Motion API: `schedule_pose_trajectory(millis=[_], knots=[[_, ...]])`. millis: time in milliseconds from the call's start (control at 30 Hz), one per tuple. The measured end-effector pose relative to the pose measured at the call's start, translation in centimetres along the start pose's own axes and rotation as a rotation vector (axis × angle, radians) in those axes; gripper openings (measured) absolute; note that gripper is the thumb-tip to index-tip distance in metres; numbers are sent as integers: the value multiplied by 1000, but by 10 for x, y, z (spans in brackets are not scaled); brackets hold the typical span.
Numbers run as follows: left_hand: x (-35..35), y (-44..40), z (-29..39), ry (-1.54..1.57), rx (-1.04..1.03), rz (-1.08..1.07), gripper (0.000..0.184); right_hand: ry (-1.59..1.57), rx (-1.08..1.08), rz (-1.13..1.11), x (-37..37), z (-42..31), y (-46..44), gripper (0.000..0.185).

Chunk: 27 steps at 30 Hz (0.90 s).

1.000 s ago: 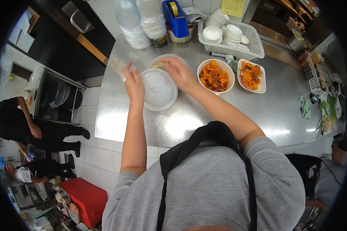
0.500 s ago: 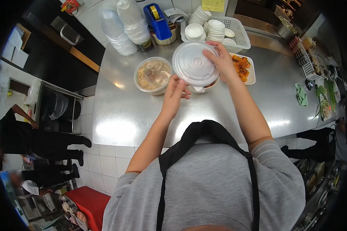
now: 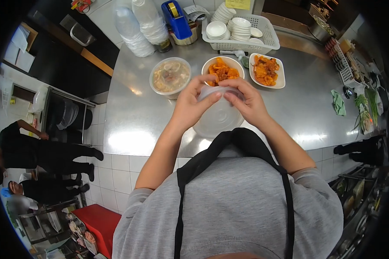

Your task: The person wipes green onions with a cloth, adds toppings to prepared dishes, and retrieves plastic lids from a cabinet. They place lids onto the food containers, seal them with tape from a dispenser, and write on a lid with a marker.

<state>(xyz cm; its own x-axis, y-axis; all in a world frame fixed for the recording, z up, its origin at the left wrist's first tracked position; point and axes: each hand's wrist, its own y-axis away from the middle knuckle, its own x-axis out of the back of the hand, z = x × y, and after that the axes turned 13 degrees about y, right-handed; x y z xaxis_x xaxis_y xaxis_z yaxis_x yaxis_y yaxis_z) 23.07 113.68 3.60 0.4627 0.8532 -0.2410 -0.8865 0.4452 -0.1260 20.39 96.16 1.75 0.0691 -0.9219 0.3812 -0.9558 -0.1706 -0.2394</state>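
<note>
Both my hands hold a round translucent plastic lid by its far edge, tilted over the near part of the steel counter. My left hand grips the left of that edge and my right hand the right, thumbs close together. Just beyond my fingers is a round white bowl of orange, sauced food, its near side partly covered by my hands. To its left stands a round plastic tub of soup. On the right is a squarish white dish with similar orange pieces.
Behind the food are a white basket of small bowls, a blue tape dispenser and wrapped stacks of plastic containers. A green cloth and green onions lie at right. Co-workers stand left of the counter.
The lid has come away from above the bowl toward my body, uncovering the orange food. My right hand has moved down and nearer, and both hands now hold the lid's far edge.
</note>
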Motion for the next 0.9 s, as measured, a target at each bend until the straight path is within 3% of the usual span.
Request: schedule_pose_trajectory(millis=[67, 167, 300, 467, 567, 600, 667, 900], knots=[[-4, 7, -17, 32, -107, 96, 31, -130, -31, 79, -9, 15, 6, 32], [5, 23, -36, -118, 111, 96, 26, 478, 322, 282, -14, 13, 17, 34], [-11, 30, -36, -159, 118, 66, 24, 358, 248, 189, -15, 6, 31, 32], [-21, 35, -32, -107, 120, 61, 22, 485, 451, 401, -17, 16, 40, 30], [-25, 33, -33, -86, 131, 20, 24, 522, 505, 413, -12, 20, 40, 31], [-26, 33, -34, -87, 129, 13, 24, 526, 504, 419, -11, 15, 42, 31], [-27, 32, -37, -119, 112, 5, 24, 418, 255, 386, -9, 2, 46, 30], [-32, 28, -40, -124, 110, -20, 24, 460, 370, 418, -4, 16, 46, 27]])
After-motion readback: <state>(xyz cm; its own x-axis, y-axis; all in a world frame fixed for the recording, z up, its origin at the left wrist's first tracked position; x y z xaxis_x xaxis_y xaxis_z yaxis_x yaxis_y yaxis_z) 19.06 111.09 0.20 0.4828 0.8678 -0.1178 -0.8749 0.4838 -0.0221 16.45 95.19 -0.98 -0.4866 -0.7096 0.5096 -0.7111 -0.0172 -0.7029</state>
